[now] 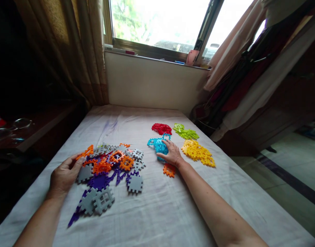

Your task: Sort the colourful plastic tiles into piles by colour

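Note:
At the left edge of a mixed heap, my left hand (pixel 64 174) pinches an orange interlocking tile (pixel 85 152) between thumb and fingers. That heap holds orange tiles (pixel 126 163), purple tiles (pixel 98 181) and grey tiles (pixel 135 184), some with window cut-outs. My right hand (pixel 172 154) lies over the near right side of a pile of blue tiles (pixel 159 145), thumb and fingers apart. Its fingertips touch the pile, and the palm side is hidden. Just below that hand, a single orange tile (pixel 169 170) lies on the sheet.
Red tiles (pixel 161 129), green tiles (pixel 186 131) and yellow tiles (pixel 198 153) lie in separate piles on the white sheet (pixel 152 216). Beyond the bed stand a low wall (pixel 154 80) and a window. A curtain (pixel 87 51) hangs left, clothes (pixel 239 37) right.

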Available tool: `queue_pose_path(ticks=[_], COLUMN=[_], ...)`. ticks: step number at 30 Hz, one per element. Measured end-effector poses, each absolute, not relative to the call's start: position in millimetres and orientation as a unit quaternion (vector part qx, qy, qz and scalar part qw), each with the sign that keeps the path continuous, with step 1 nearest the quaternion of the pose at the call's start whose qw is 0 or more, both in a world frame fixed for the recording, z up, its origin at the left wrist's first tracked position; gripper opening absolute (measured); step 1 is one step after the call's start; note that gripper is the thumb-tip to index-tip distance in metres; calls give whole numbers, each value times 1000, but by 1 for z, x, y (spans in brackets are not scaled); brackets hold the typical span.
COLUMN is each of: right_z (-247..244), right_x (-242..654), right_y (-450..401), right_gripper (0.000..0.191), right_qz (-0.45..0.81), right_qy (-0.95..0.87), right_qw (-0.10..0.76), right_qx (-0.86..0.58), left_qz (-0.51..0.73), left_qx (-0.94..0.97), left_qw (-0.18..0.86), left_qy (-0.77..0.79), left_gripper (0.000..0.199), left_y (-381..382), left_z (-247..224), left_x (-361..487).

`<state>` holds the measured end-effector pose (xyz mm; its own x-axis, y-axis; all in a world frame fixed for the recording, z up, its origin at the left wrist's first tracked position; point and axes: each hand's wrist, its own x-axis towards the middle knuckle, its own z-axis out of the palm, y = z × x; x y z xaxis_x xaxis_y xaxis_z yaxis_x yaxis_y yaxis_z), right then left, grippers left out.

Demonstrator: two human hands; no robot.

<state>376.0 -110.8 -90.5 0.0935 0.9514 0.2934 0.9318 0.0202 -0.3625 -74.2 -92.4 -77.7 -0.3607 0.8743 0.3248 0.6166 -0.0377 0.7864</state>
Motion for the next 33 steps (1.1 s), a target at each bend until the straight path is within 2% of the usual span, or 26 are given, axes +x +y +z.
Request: queue_pose_path(ticks=[11, 17, 22, 33], right_z=[-85, -79, -76, -74], right_x=[320, 289, 277, 268], right_y=[-71, -32, -1, 48], right_gripper=[74, 73, 69, 65], right_qz=[53, 57, 45, 25], right_qy=[-686, -688, -674, -645], right_qw=[254, 232, 220, 204], right_qx=[-679, -685, -704, -736], left_qz=[450, 453, 450, 464], left_qx=[534, 554, 555, 555], left_qw=[155, 151, 155, 145], left_qy=[699, 682, 682, 675], left_gripper=[48, 48, 53, 52], left_y=[-96, -97, -97, -99], left_z=[-73, -74, -79, -86], left_x=[-70, -72, -74, -75])
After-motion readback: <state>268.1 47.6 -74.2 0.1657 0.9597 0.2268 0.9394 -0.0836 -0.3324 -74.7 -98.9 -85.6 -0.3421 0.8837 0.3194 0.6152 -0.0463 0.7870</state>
